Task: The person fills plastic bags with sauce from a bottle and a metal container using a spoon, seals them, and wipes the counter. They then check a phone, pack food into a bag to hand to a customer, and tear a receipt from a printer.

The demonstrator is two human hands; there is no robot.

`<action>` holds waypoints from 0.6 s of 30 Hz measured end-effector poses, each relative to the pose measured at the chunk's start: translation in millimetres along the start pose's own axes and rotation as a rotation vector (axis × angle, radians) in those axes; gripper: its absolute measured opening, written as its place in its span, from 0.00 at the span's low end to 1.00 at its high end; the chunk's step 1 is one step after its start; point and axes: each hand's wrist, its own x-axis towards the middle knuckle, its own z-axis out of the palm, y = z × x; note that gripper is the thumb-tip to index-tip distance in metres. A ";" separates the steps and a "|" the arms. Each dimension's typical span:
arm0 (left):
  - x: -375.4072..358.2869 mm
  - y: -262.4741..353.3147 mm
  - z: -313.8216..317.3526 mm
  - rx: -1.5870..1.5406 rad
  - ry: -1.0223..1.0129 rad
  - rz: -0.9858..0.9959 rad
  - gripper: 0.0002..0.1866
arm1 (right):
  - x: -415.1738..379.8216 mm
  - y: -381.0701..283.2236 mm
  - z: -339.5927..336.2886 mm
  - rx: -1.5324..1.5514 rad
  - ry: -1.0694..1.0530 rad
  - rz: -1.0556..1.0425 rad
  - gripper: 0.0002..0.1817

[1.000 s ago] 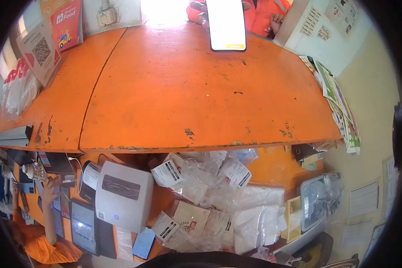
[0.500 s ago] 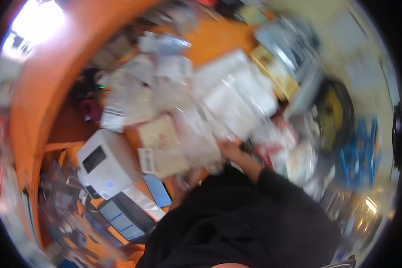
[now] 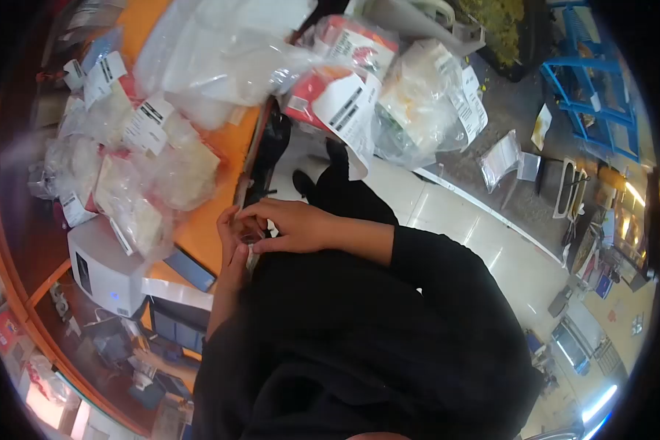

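Both of my hands meet in front of my body, by the orange table's edge. My left hand [image 3: 231, 257] is curled, thumb up, around a small clear object [image 3: 251, 237] that looks like plastic; its kind does not show. From the other side my right hand [image 3: 293, 224] closes in, thumb and fingertips bent onto the same small object. Fingers partly hide it. Left of my hands, clear-bagged packages with white labels [image 3: 154, 169] lie piled on the orange table [image 3: 207, 231]. A dark phone [image 3: 189, 270] lies close to my left hand.
A white label printer [image 3: 106, 275] stands on the table's left. Clear plastic bags [image 3: 213, 59] lie at the top. Bagged red boxes [image 3: 348, 48] and a blue crate [image 3: 590, 84] are to the right. Another person's hand [image 3: 150, 358] is at the lower left, near a screen.
The view has swung to the right, bringing floor and a grey counter into sight. My hands, apart near the packages before, are now together on the small clear object.
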 end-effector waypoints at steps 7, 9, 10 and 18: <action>46.1 55.7 75.8 -0.003 0.032 -0.013 0.51 | -43.8 -65.1 -99.0 -0.100 0.112 -0.291 0.13; 50.4 61.9 81.4 -0.003 0.015 0.007 0.50 | -58.7 -92.6 -137.8 -0.240 0.106 -0.387 0.07; 49.3 61.9 85.2 -0.022 0.016 0.022 0.50 | -60.5 -106.5 -159.0 -0.366 0.218 -0.418 0.07; 23.2 52.9 82.6 -0.046 0.218 0.238 0.47 | 51.8 -50.6 -254.1 -1.138 0.011 -0.230 0.23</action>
